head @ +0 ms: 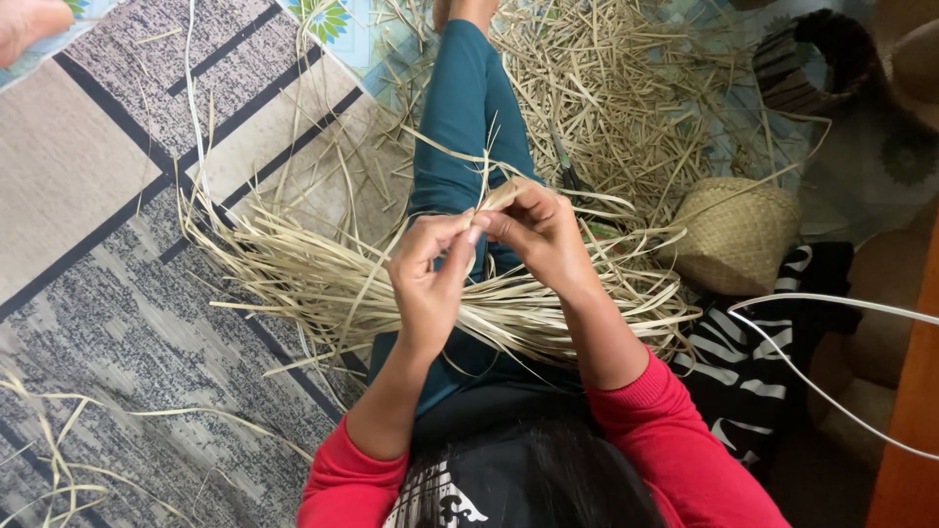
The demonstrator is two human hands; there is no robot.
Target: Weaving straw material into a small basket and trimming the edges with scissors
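Both my hands meet above my lap over a teal-trousered leg (pixel 460 117). My left hand (pixel 430 269) pinches a thin pale straw strip (pixel 494 196) between thumb and fingers. My right hand (pixel 536 230) grips the same strip's upper end, fingers curled. A thick bundle of long dried straw strips (pixel 323 279) lies across my lap and fans out to the left over the mat. My sleeves are red.
A heap of loose straw (pixel 606 88) covers the floor ahead. A small woven basket (pixel 734 235) sits at right, beside a black-and-white striped cloth (pixel 753 362). A dark woven basket (pixel 817 59) stands far right. Patterned grey mat (pixel 117 323) lies left. Another person's foot (pixel 29 24) shows top left.
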